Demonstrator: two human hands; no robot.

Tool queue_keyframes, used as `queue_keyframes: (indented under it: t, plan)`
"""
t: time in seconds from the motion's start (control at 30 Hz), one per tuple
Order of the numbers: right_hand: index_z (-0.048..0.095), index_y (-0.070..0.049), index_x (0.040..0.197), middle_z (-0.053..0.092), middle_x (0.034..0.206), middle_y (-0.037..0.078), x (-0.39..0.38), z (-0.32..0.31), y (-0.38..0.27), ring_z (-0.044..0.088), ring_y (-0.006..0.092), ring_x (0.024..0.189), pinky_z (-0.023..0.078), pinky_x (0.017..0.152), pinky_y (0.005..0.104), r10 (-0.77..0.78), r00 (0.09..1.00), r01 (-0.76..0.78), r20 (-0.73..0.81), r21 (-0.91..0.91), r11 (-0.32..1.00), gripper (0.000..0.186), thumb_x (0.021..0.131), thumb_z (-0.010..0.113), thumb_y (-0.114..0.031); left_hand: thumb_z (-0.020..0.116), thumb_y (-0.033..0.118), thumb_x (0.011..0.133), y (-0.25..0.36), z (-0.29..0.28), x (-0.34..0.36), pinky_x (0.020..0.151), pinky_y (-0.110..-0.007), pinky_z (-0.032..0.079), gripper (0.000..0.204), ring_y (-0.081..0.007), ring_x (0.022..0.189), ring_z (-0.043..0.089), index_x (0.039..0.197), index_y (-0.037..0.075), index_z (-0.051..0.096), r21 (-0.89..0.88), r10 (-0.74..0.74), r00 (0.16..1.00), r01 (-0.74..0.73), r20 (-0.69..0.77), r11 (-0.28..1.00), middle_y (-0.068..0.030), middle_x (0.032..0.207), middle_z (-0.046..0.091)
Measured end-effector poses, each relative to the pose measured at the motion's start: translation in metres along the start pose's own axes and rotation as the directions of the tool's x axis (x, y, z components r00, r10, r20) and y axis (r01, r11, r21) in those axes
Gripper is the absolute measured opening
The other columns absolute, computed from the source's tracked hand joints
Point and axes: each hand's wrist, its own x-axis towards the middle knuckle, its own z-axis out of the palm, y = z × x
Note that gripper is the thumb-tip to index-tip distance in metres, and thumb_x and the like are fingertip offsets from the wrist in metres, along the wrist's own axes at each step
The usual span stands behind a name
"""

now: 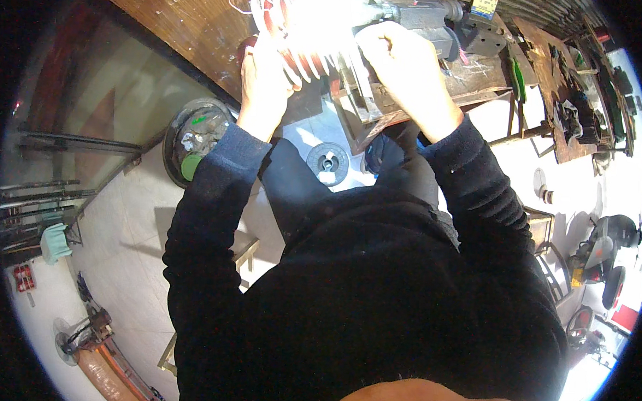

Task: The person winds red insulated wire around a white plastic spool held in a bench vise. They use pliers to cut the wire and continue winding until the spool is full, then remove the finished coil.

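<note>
Left hand (265, 82) is gripping the left part of a ringed piece (306, 64), red with pale bands, fingers curling round it. The piece is sitting above the near edge of the wooden worktop (165, 15); whether it is also resting on the wood, cannot tell. Strong glare is washing out its middle and right end. Loose white strands (237, 5) are trailing near its upper left.

Right hand (397, 58) is hovering beside the piece's right end, near a dark machine (419, 16) that is standing further in from the same edge. Its fingers are bunching narrowly; glare is hiding the tips, so cannot tell if they are pinching anything.

Beyond the machine, a yellow packet (485, 5) is standing toward the far edge; a green strip (517, 81) is lying to the right. Below the near edge, a tub of scraps (168, 149) and a dark round disc (327, 164) are sitting on the floor.

Handling, judged by eye: the body is probably being light to moderate in weight and fairly stiff, the bands likely slipping or snagging under a hard squeeze. Holding the red body at its left end, between bands, is seeming safest.
</note>
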Motion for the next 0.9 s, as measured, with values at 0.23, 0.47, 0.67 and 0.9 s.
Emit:
queue_keyframes:
  t: [0.23, 0.47, 0.67, 0.9]
  plan:
    - [0.068, -0.003, 0.11, 0.073, 0.095, 0.01, -0.002, 0.006, -0.002, 0.071, 0.0175, 0.082, 0.055, 0.076, 0.0286, -0.06, 0.993, 0.068, -0.104, 0.074, 0.995, 0.021, 0.097, 0.068, -0.019, 0.026, 0.055, 0.11, 0.011, 0.016, -0.008, 0.037, -0.019, 0.028, 0.06, -0.0064, 0.045, 0.049, 0.117, 0.006, 0.061, -0.082, -0.061, 0.997, 0.057, -0.049, 0.995, -0.0053, 0.076, 0.068]
    - [0.068, -0.003, 0.111, 0.073, 0.089, 0.01, 0.001, 0.003, -0.004, 0.07, 0.0183, 0.079, 0.054, 0.073, 0.0288, 0.03, 0.999, -0.031, -0.032, -0.024, 0.999, 0.022, 0.099, 0.066, -0.021, 0.034, 0.046, 0.111, 0.01, 0.002, -0.004, 0.053, -0.022, 0.053, 0.055, -0.0142, 0.07, 0.07, 0.116, 0.0, 0.065, 0.232, 0.017, 1.0, -0.012, -0.018, 0.973, -0.01, 0.09, 0.074]
    - [0.07, -0.002, 0.109, 0.072, 0.087, 0.01, 0.006, 0.004, 0.004, 0.07, 0.0193, 0.077, 0.055, 0.072, 0.0301, -0.125, 0.992, 0.126, -0.015, 0.011, 0.992, 0.025, 0.1, 0.063, -0.024, 0.034, 0.045, 0.112, 0.005, -0.003, -0.003, 0.055, -0.024, 0.058, 0.056, -0.0173, 0.074, 0.075, 0.118, -0.002, 0.065, 0.098, 0.026, 0.999, -0.028, 0.019, 0.995, -0.0122, 0.094, 0.076]
    - [0.069, -0.001, 0.116, 0.073, 0.092, 0.009, 0.002, 0.003, 0.003, 0.068, 0.0134, 0.08, 0.054, 0.074, 0.0266, 0.029, 0.999, -0.025, -0.031, 0.122, 0.992, 0.026, 0.099, 0.066, -0.021, 0.03, 0.058, 0.109, 0.017, 0.02, -0.009, 0.038, -0.02, 0.028, 0.061, -0.0043, 0.047, 0.046, 0.114, 0.006, 0.061, -0.175, -0.108, 0.993, 0.099, -0.039, 0.98, -0.003, 0.073, 0.064]
